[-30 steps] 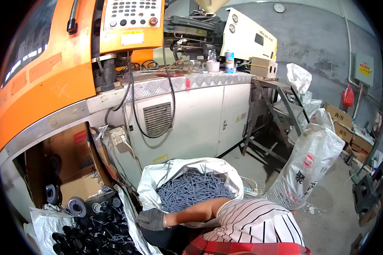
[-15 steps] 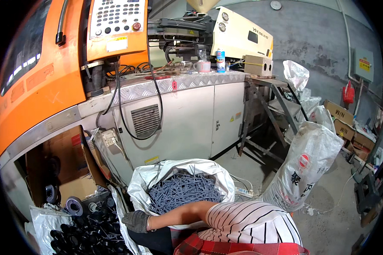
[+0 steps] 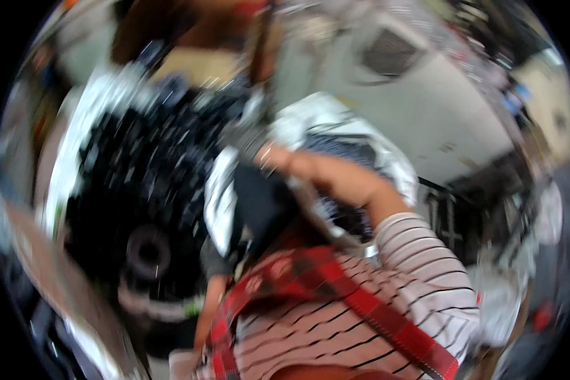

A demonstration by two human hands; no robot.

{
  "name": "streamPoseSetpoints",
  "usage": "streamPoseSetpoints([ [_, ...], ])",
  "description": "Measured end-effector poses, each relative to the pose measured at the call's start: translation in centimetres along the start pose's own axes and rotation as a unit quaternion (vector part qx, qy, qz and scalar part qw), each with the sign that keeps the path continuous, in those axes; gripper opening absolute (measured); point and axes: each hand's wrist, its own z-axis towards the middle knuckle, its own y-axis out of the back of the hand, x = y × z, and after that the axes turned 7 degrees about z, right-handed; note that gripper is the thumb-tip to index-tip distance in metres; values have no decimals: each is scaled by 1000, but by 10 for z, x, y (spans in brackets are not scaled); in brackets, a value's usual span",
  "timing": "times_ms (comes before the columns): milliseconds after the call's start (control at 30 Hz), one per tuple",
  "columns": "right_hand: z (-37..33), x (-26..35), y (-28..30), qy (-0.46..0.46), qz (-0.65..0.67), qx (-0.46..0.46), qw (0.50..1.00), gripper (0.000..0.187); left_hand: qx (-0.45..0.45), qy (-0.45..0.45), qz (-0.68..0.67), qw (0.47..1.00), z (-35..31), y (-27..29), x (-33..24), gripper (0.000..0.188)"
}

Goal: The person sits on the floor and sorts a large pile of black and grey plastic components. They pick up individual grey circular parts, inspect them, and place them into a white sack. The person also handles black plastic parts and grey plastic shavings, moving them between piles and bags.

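Note:
The picture is smeared by motion. My right hand [image 3: 242, 140] in a grey knit glove reaches across to the edge between two white sacks. It is at the right side of a large heap of black plastic parts [image 3: 152, 158]. My left hand [image 3: 216, 258], also gloved, is lower down, close to the same heap's right edge. Blur hides the fingers of both hands. A grey ring-shaped part [image 3: 149, 252] lies on the black heap. Under my right forearm, a white sack [image 3: 323, 111] holds thin grey plastic pieces [image 3: 339, 147], partly covered by the arm.
A brown cardboard box [image 3: 202, 25] stands beyond the black heap. The pale machine cabinet [image 3: 424, 107] with a dark vent rises behind the sack of grey pieces. A brown board or carton flap [image 3: 50, 266] edges the heap at the left. White bags [image 3: 500, 297] stand at the right.
My view has swung down and to the left, bringing the black heap to the centre-left. My left hand has come into view. My right hand still lies near the sack edge.

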Motion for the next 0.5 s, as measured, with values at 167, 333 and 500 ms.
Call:
streamPoseSetpoints([
  [167, 74, -60, -51, -322, 320, -58, 889, 38, -149, 0, 34, 988, -7, -20, 22, 76],
  [333, 132, -146, -101, -356, 632, -335, 601, 51, -310, 53, -75, 946, 36, 37, 2, 64],
  [500, 173, -178, -98, -519, 295, -250, 762, 80, -200, 197, -599, 750, 135, 65, -11, 49],
])
